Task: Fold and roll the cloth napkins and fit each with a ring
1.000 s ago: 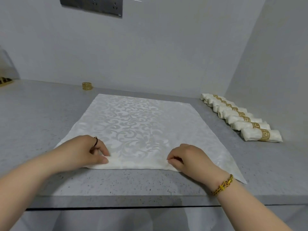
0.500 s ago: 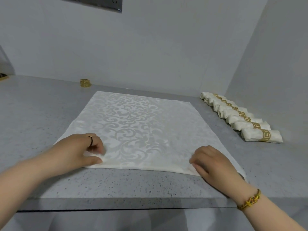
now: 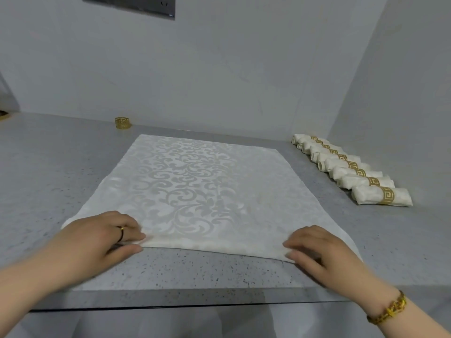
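Two bare hands sit at the near edge of a white patterned napkin (image 3: 195,186), spread flat on a grey speckled counter (image 3: 48,167). The left hand (image 3: 102,237) pinches that edge by its left corner, and the right hand (image 3: 319,252) curls its fingers over the edge by the right corner. Farther back a loose gold ring (image 3: 122,123) stands by the wall. Along the right side is a row of rolled napkins (image 3: 351,167), each wearing a ring.
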